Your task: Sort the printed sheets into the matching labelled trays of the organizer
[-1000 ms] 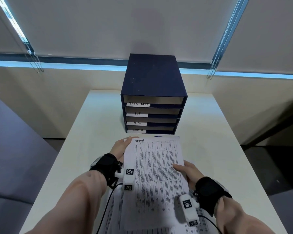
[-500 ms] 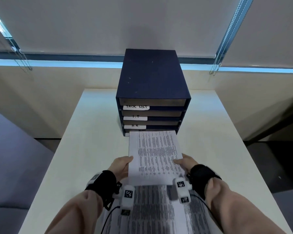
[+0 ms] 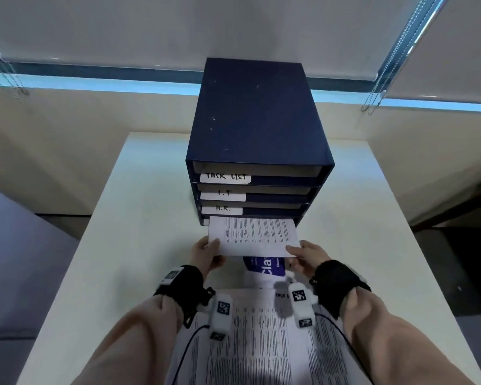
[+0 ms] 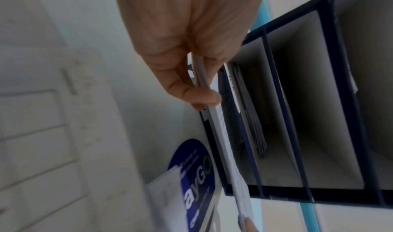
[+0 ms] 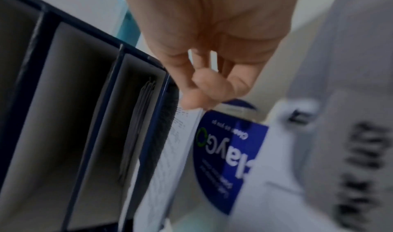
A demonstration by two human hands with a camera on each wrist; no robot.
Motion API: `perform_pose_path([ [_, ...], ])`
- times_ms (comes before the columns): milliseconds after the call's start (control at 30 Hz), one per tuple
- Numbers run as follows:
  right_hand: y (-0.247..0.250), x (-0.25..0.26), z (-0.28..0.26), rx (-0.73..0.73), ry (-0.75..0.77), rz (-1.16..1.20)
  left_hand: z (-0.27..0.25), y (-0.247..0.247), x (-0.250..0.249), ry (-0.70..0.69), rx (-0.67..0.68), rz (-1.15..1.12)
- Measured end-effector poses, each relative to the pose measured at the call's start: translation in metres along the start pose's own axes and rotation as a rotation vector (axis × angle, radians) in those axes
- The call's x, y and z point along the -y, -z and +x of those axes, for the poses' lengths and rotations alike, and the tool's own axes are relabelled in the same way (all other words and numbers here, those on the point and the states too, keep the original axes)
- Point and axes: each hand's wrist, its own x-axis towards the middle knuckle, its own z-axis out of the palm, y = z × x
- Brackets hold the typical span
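Observation:
A dark blue organizer stands at the far middle of the table, its trays labelled TASK LIST, I.T and H.R.; the bottom label is hidden. A printed sheet sticks about halfway out of the bottom tray. My left hand pinches its near left corner and my right hand pinches its near right corner. The left wrist view shows the sheet edge-on at the bottom slot, and the right wrist view shows the sheet there too. A pile of printed sheets lies near me.
A blue and white card lies on the white table between the organizer and the pile. The H.R. tray holds some papers. Window blinds and a wall ledge lie behind the table.
Both hands have carried the sheet forward from above the pile and slid its far half into the bottom tray, covering the ADMIN label.

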Motion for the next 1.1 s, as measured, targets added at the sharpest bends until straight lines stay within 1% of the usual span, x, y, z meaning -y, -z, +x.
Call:
perform_pose_path([
  [67, -0.011, 0.006, 0.018, -0.062, -0.020, 0.157, 0.015, -0.002, -0.011, -0.010, -0.018, -0.109],
  [133, -0.025, 0.019, 0.036, -0.101, -0.001, 0.296, 0.030, -0.003, -0.022, 0.019, 0.026, -0.233],
  [200, -0.040, 0.033, 0.040, -0.061, 0.040, 0.299, 0.036, -0.004, -0.030, 0.041, 0.096, -0.264],
  [267, -0.049, 0.039, 0.034, 0.004, 0.050, 0.284, 0.029, -0.003, -0.034, 0.024, 0.141, -0.189],
  [300, -0.050, 0.037, 0.025, 0.045, 0.059, 0.264, 0.019, -0.002, -0.035, 0.008, 0.157, -0.094],
  [333, -0.047, 0.032, 0.020, 0.091, 0.087, 0.229, 0.006, 0.000, -0.033, -0.037, 0.174, 0.049],
  [400, -0.037, 0.022, -0.002, 0.127, 0.124, 0.109, -0.017, 0.007, -0.019, -0.213, 0.174, 0.501],
  [433, -0.029, 0.015, -0.014, 0.115, 0.143, 0.050, -0.027, 0.013, -0.010, -0.310, 0.171, 0.773],
  [467, -0.020, 0.008, -0.026, 0.096, 0.168, 0.002, -0.036, 0.021, 0.000, -0.369, 0.159, 1.028],
  [500, -0.009, -0.001, -0.037, 0.066, 0.192, -0.064, -0.044, 0.028, 0.010, -0.390, 0.157, 1.220],
  [533, 0.003, -0.011, -0.044, 0.029, 0.205, -0.123, -0.052, 0.035, 0.019, -0.385, 0.166, 1.340],
  [567, 0.013, -0.023, -0.051, -0.007, 0.208, -0.177, -0.057, 0.041, 0.027, -0.372, 0.175, 1.401],
  [600, 0.023, -0.037, -0.056, -0.048, 0.202, -0.210, -0.062, 0.045, 0.032, -0.377, 0.168, 1.412],
  [667, 0.041, -0.069, -0.058, -0.128, 0.188, -0.258, -0.066, 0.050, 0.038, -0.446, 0.111, 1.348],
  [733, 0.054, -0.099, -0.059, -0.159, 0.165, -0.351, -0.067, 0.053, 0.042, -0.509, 0.088, 1.323],
  [833, 0.057, -0.129, -0.068, -0.104, 0.135, -0.534, -0.070, 0.056, 0.053, -0.590, 0.070, 1.334],
  [967, 0.044, -0.150, -0.082, -0.056, 0.089, -0.676, -0.071, 0.058, 0.061, -0.566, 0.054, 1.359],
  [1033, 0.038, -0.152, -0.083, 0.005, 0.125, -0.706, -0.072, 0.059, 0.060, -0.576, 0.031, 1.308],
  [1100, 0.037, -0.144, -0.085, 0.028, 0.193, -0.618, -0.075, 0.059, 0.059, -0.602, -0.043, 1.181],
])
